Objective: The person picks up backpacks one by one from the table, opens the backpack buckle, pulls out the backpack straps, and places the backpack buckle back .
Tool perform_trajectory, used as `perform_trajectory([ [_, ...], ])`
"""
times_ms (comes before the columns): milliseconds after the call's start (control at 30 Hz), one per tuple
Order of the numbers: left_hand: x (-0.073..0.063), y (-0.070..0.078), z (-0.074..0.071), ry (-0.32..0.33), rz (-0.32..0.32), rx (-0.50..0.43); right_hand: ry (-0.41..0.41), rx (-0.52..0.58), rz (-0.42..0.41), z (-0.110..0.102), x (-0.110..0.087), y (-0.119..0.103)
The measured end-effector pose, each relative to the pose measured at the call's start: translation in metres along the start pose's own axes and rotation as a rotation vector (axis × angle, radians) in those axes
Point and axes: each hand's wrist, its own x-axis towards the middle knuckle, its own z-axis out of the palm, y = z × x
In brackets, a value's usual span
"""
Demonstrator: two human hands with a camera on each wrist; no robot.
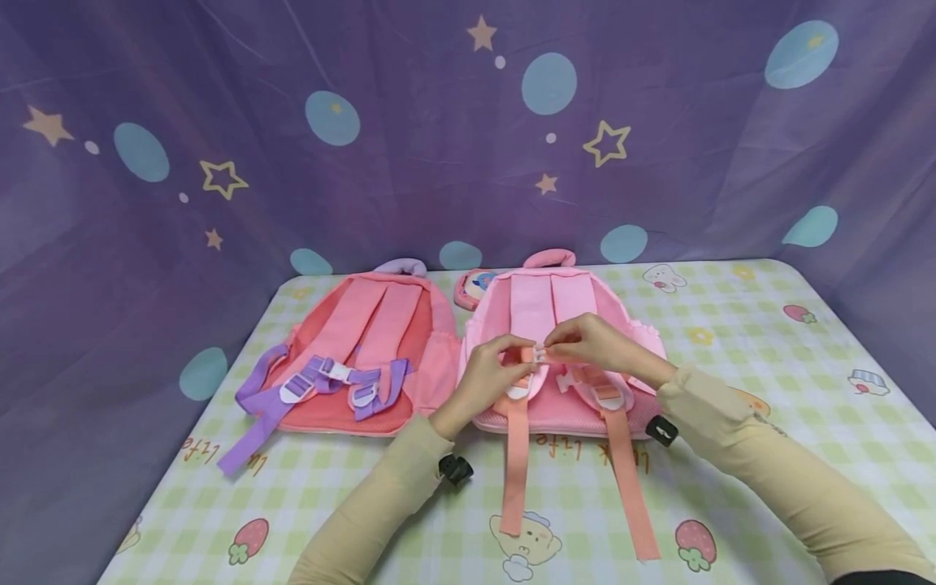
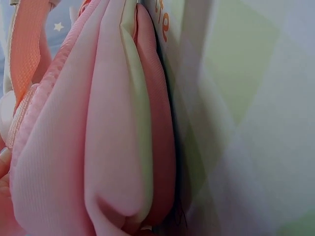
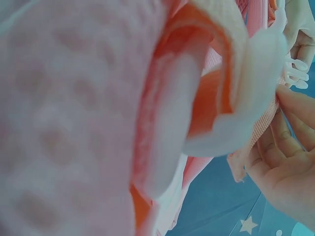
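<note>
A pink backpack [image 1: 491, 313] lies with its straps facing up. Above it, my left hand [image 1: 483, 378] pinches an orange strap at the white plastic buckle [image 1: 539, 354]. My right hand [image 1: 595, 345] comes from the other side, fingertips at the same buckle. In the right wrist view, my right hand [image 3: 288, 167] grips orange webbing [image 3: 263, 120] just behind a white pronged buckle piece [image 3: 297, 73], close to the left hand [image 3: 301, 24]. Whether the buckle halves are joined I cannot tell. The left wrist view shows mostly the pack's pink side [image 2: 64, 162], with fingertips [image 2: 4, 169] at the edge.
A coral backpack [image 1: 314, 321] with purple straps [image 1: 256, 426] and a white buckle [image 1: 336, 370] lies to the left. Between the packs at the back sits a small round pink item [image 1: 468, 299]. Two orange strap ends [image 1: 516, 471] hang toward the front of the checked tablecloth [image 1: 746, 349].
</note>
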Motion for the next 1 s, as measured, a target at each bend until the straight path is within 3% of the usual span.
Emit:
perform_trajectory([
  [167, -0.001, 0.0, 0.0, 0.004, 0.001, 0.002, -0.015, -0.011, 0.024, -0.001, -0.001, 0.002],
  [567, 0.0, -0.002, 0.0, -0.012, 0.001, 0.002, 0.001, -0.081, -0.011, -0.009, -0.009, 0.011],
  [1000, 0.0, -0.001, 0.002, -0.022, -0.029, -0.008, 0.012, -0.036, -0.021, -0.005, -0.007, 0.012],
])
